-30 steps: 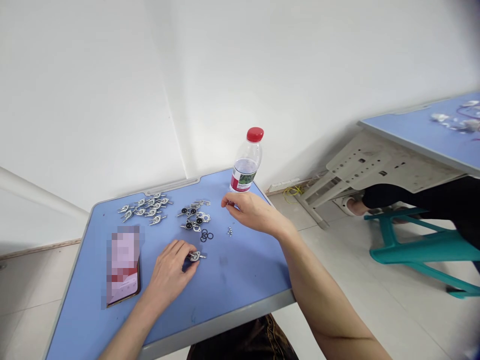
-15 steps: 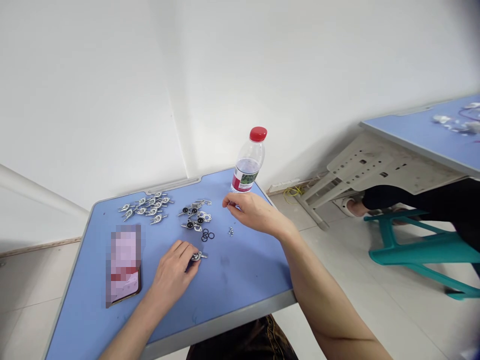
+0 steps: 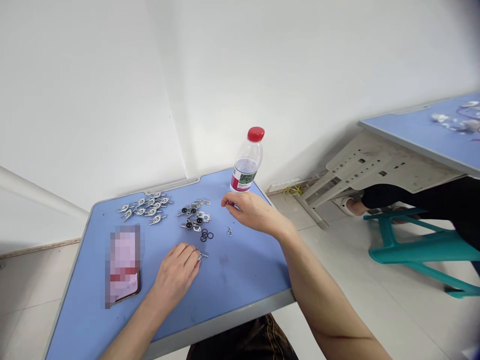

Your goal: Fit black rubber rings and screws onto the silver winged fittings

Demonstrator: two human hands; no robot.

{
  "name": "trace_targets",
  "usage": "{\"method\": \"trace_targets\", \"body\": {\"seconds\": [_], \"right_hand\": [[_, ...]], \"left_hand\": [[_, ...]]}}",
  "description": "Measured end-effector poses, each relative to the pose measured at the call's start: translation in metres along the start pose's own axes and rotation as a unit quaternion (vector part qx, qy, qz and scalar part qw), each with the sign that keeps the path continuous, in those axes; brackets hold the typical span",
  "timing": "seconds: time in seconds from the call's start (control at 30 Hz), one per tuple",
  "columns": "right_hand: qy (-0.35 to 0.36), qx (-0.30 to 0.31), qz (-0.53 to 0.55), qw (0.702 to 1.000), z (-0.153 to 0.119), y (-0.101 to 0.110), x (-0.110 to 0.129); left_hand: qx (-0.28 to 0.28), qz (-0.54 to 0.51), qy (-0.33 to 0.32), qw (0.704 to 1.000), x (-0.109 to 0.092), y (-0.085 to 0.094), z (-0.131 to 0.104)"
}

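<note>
My left hand (image 3: 179, 270) is closed around a small metal fitting (image 3: 203, 255) low over the blue tabletop. Only the fitting's thin stem sticks out past the fingers. Just in front of the water bottle, my right hand (image 3: 250, 212) hovers with thumb and fingertips pinched together; what they hold, if anything, is too small to see. Between the hands lie several black rubber rings (image 3: 204, 235) and a few tiny screws (image 3: 230, 230). Behind the rings is a cluster of metal pieces (image 3: 198, 220), some with round black parts. Similar metal fittings (image 3: 152, 206) are grouped at the back left.
A red-capped water bottle (image 3: 244, 175) stands at the table's back right. A phone (image 3: 129, 292), partly pixelated, lies at the left. Across the floor to the right are a second blue table (image 3: 420, 130), a green stool (image 3: 405, 247) and a seated person's leg.
My left fingers have shifted slightly right and now cover more of the metal fitting. The right hand keeps its pinch at nearly the same spot.
</note>
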State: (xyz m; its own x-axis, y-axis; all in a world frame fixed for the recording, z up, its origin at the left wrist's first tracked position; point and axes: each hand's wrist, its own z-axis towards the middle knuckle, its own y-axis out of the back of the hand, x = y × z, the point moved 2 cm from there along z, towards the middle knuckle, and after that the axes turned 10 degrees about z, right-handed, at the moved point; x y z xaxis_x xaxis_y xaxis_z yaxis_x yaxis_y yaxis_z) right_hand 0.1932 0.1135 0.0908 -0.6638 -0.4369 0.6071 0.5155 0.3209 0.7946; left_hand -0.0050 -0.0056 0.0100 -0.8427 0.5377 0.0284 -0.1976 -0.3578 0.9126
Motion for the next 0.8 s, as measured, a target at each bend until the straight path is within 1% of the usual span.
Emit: {"method": "trace_targets", "body": {"seconds": [0.17,0.33,0.47,0.6,0.73,0.8], "right_hand": [[0.003,0.002,-0.002,1.000,-0.001,0.000,0.000],[0.014,0.003,-0.008,1.000,0.000,0.000,-0.003],[0.006,0.037,-0.023,0.999,0.005,-0.004,-0.013],[-0.025,0.068,-0.065,0.995,0.007,-0.009,-0.021],[-0.012,0.104,-0.063,0.993,-0.003,-0.017,-0.021],[-0.009,0.111,-0.056,0.992,-0.010,-0.022,-0.020]], "left_hand": [[0.007,-0.021,0.021,1.000,0.001,-0.002,-0.001],[0.033,-0.073,0.079,0.994,0.008,-0.003,-0.001],[0.063,-0.107,0.128,0.984,0.015,-0.001,-0.001],[0.058,-0.142,0.150,0.977,0.020,-0.002,0.000],[0.062,-0.156,0.157,0.973,0.021,-0.002,0.000],[0.069,-0.159,0.161,0.972,0.021,-0.003,0.000]]}}
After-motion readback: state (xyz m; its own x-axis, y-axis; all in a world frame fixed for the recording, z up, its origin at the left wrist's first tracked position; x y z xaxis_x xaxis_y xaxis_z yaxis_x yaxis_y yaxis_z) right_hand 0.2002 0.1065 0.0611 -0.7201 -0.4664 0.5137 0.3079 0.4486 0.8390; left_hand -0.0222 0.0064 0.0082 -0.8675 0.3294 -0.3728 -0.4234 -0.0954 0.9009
